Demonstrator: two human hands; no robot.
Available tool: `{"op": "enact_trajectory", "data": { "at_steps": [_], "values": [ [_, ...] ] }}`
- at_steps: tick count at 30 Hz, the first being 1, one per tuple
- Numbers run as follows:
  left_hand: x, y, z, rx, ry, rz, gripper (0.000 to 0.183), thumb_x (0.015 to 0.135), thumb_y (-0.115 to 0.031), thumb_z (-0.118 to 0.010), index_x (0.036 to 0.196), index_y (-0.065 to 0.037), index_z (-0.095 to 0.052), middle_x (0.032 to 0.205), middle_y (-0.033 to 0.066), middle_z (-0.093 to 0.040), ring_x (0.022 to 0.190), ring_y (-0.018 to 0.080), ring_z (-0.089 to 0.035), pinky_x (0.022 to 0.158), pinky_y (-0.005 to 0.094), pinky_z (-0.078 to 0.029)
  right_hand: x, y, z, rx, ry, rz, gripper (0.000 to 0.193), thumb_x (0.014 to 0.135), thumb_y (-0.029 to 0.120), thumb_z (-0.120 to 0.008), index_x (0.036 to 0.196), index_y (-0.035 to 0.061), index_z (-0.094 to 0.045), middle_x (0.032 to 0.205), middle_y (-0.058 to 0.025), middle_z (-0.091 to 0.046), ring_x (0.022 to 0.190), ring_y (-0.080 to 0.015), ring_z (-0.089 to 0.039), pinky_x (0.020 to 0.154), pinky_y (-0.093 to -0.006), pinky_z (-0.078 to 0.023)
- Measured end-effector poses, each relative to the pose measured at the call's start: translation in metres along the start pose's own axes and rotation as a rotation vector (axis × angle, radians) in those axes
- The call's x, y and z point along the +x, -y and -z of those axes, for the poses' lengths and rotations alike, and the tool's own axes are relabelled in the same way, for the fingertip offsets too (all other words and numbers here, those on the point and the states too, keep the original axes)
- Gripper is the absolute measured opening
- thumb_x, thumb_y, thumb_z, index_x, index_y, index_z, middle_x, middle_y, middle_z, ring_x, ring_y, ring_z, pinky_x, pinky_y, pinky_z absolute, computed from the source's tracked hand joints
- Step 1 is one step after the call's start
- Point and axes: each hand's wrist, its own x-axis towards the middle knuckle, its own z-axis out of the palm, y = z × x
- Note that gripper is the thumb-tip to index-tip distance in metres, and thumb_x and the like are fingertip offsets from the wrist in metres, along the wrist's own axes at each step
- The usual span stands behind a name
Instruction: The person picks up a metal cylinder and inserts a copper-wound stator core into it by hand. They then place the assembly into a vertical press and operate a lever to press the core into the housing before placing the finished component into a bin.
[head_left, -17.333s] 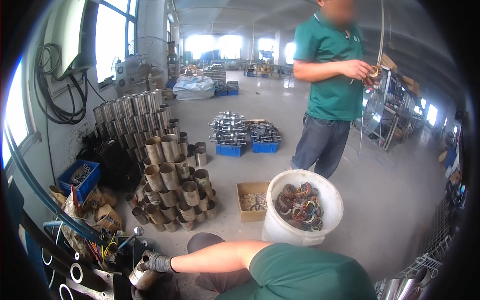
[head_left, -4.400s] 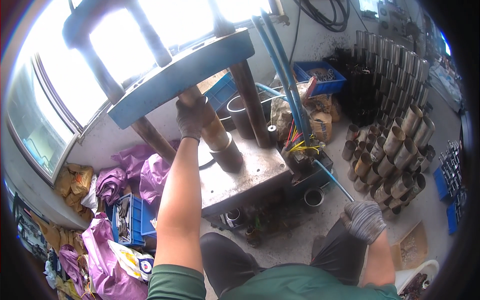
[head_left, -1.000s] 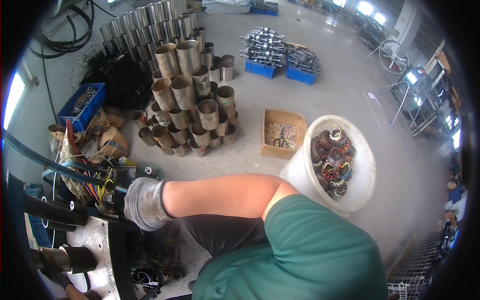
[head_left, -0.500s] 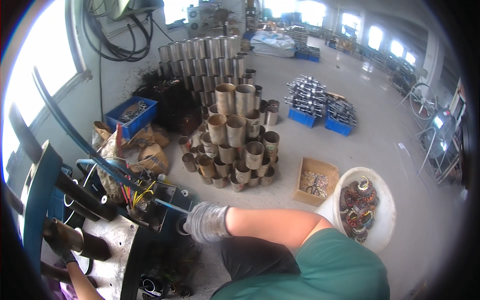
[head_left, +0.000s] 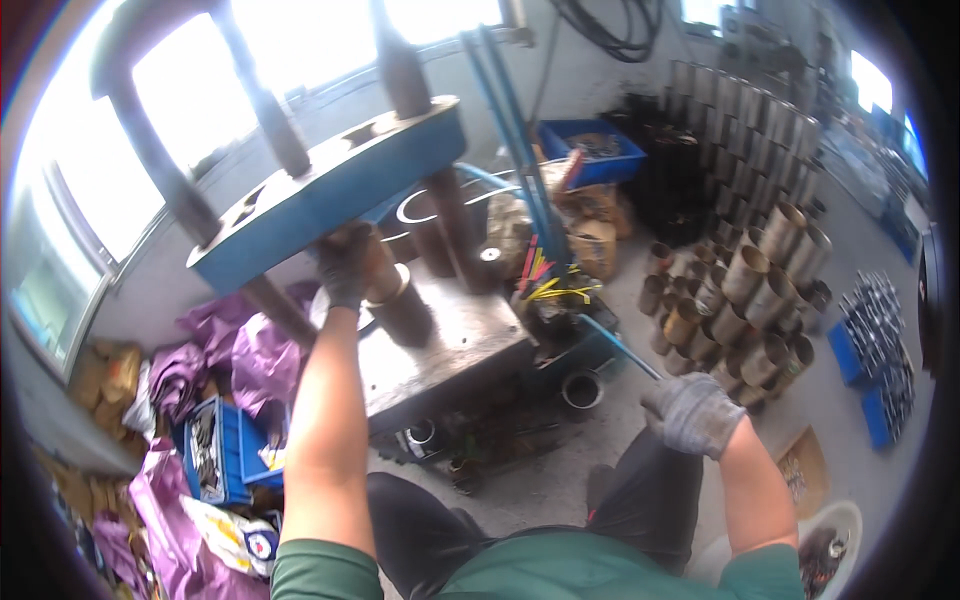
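My left hand, in a dark, dirty glove, is closed around a brownish metal tube just below the blue crossbeam of a press. Beneath that tube stands a dark cylinder on the press's metal table. Its upper end, under the hand, is partly hidden. Off to the right, my right hand in a grey knit glove grips the end of a thin blue lever rod. The rod runs to a dark unit with yellow and red wires.
Stacked metal tubes stand at the right, near blue crates of shafts. Purple sacks and a blue crate lie at left. A white bucket and cardboard box sit at lower right. Steel columns flank the tube.
My view has swung left, so the press now sits nearer the middle and the stacked tubes at the right. Both hands keep their hold on the tube and the lever rod.
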Motion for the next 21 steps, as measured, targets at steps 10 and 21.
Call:
{"op": "enact_trajectory", "data": {
  "at_steps": [10, 21],
  "values": [
    [-0.014, -0.072, 0.046, -0.251, -0.068, 0.267, 0.060, 0.083, -0.047, -0.080, 0.121, -0.002, -0.070, 0.122, 0.0235, -0.074, 0.118, 0.0407, -0.070, 0.102, 0.0454, -0.054, 0.004, 0.001, 0.009, -0.022, 0.020, -0.003, 0.021, 0.093, 0.026, -0.063, 0.098, 0.0098, -0.076, 0.089, -0.0182, -0.075, 0.087, -0.0402, -0.073, 0.080, -0.0523, -0.058],
    [-0.007, -0.054, 0.035, -0.211, -0.035, 0.262, 0.066, 0.084, -0.049, -0.080, 0.127, 0.000, -0.069, 0.127, 0.0254, -0.073, 0.121, 0.0422, -0.068, 0.105, 0.0453, -0.053, 0.005, 0.003, 0.014, -0.011, 0.005, -0.012, 0.020, 0.094, 0.026, -0.063, 0.097, 0.0093, -0.074, 0.090, -0.0184, -0.075, 0.087, -0.0412, -0.073, 0.080, -0.0527, -0.058]
  ]
}}
